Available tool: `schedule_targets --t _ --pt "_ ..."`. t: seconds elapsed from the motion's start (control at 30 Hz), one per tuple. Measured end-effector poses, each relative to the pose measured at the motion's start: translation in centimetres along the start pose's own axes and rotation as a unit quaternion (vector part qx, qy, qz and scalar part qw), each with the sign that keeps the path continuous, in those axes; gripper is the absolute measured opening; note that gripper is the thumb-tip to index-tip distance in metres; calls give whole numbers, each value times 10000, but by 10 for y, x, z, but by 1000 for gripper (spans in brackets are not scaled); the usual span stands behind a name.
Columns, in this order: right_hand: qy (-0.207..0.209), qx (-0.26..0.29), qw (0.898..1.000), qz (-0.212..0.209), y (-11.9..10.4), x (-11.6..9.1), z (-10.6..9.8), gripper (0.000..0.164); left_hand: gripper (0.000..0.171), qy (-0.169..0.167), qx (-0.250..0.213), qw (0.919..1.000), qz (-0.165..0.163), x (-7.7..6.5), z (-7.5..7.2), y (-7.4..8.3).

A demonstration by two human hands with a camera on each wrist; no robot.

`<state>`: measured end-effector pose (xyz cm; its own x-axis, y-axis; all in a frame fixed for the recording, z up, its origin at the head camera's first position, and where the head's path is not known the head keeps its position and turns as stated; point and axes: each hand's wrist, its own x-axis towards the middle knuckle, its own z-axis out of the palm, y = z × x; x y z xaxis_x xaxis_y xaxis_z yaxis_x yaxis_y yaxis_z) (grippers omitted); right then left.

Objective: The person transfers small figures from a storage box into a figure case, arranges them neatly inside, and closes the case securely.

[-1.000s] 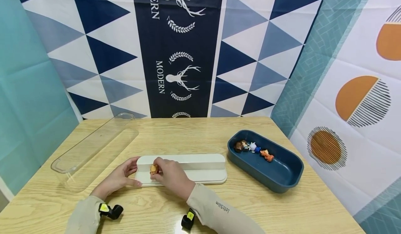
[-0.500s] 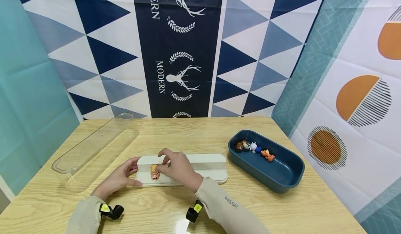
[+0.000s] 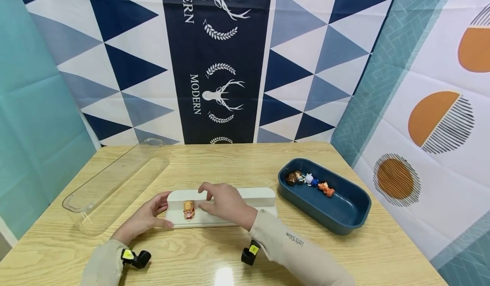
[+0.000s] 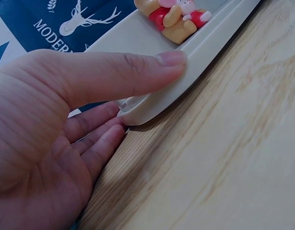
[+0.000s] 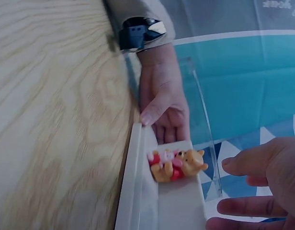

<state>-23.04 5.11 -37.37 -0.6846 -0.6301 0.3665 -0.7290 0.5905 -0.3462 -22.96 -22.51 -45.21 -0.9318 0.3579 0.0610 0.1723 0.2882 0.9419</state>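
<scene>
A long white stepped display stand (image 3: 245,215) lies across the table in the head view. At its left end my left hand (image 3: 147,215) grips it, thumb (image 4: 152,72) on the front rim and fingers (image 4: 97,129) at the end. A yellow bear figurine (image 3: 188,210) in a red shirt, hugging a small pink animal, sits upright on the lower step near that end. Just right of the bear, my right hand (image 3: 226,203) hovers over the stand with thumb and index finger spread and nothing between them. In the right wrist view the bear figurine (image 5: 174,165) stands apart from the fingertips.
A dark blue tub (image 3: 344,209) at the right holds several small figurines (image 3: 308,179). A clear long plastic bin (image 3: 115,179) stands at the left. Patterned cloths (image 3: 222,64) hang behind the table (image 3: 229,162).
My right hand has let go of the bear figurine and drawn back to the right, its thumb and index finger spreading. The left hand stays where it was on the stand.
</scene>
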Motion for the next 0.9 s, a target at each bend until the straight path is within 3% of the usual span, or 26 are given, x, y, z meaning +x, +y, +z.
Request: schedule_targets --t 0.4,0.67,0.9 --pt "-318 -1230 9908 -472 16 -11 -25 23 98 18 -9 10000 50 1 -1 0" --pt "-742 -1587 9825 -636 27 -22 -35 23 98 30 -32 10000 56 0 -1 -2" --pt "-723 -1861 9758 -887 42 -28 -44 23 97 51 -2 10000 40 1 -1 -3"
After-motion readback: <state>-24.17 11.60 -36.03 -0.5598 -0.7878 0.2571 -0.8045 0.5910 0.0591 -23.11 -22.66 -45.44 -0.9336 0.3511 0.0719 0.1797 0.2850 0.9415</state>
